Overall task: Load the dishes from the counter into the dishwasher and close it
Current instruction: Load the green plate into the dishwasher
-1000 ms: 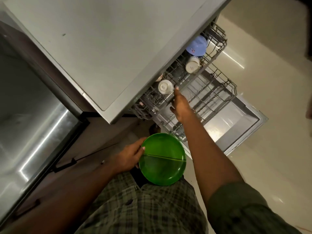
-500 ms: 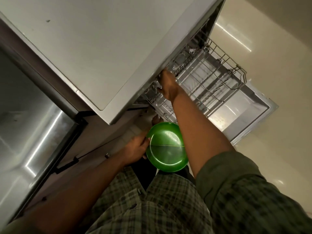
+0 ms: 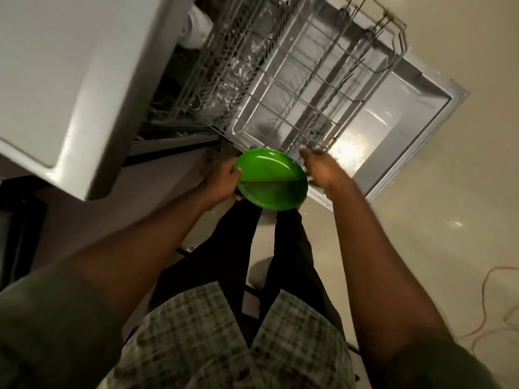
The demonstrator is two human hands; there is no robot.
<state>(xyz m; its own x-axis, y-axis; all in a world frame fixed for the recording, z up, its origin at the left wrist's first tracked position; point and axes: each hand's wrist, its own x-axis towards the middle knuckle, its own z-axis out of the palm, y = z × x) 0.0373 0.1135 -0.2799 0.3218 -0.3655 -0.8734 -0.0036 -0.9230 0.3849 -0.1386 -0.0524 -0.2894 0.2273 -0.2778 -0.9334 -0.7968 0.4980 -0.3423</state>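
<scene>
Plate: one green plate (image 3: 271, 179), divided by a ridge, held in the air just in front of the lower rack (image 3: 309, 88), not yet in it.
Left hand: the left hand (image 3: 224, 181) grips the plate's near-left rim, thumb over the edge, fingers curled beneath.
Right hand: the right hand (image 3: 318, 169) is beside the plate's right edge with fingers fairly straight; I cannot tell whether it touches the rim or only comes close.
Dishwasher: door (image 3: 415, 113) dropped fully open over the floor; the lower rack is pulled out above it and looks bare of dishes where I can see.
Upper rack: tucked under the tabletop (image 3: 70, 66); something white (image 3: 196, 26) shows at its edge, too hidden to name or count.
Done so far: at least some white ware seems loaded above.
Left to do: seat this plate in the lower rack, slide the rack in, shut the door. Whether more dishes wait on the tabletop I cannot see.
Count: one plate, two racks, two hands, one door.
</scene>
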